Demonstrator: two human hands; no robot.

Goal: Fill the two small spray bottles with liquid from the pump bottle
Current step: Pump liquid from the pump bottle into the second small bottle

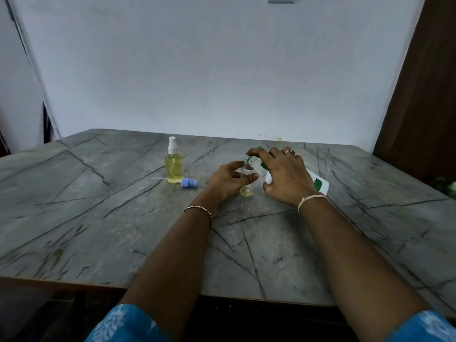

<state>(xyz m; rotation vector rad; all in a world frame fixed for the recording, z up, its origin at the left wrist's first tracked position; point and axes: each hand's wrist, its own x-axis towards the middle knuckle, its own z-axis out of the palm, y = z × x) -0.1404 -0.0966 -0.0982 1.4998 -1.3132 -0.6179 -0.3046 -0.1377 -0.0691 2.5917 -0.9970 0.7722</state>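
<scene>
Full bottle (pixel 174 166): stands upright on the table (pixel 111 218) with its white sprayer fitted and yellow liquid up to the shoulder. It is well left of the left-hand grip.

Blue cap (pixel 190 182): lies on its side just right of the full bottle's base, dip tube pointing left. It is near the left hand but apart from it.

Left hand (pixel 228 180): fingers and thumb are curled round the open bottle (pixel 246 191), which stands upright on the table. The uncapped neck shows above the grip, and a little yellow liquid shows in the base below it.

Nozzle (pixel 252 159): green, directly over that neck.

Right hand (pixel 286 175): wrapped round the pump bottle (pixel 319 184), forefinger laid on the pump head. The pump bottle is tilted, its base projecting right of the grip and its top leaning left toward the open bottle.
</scene>
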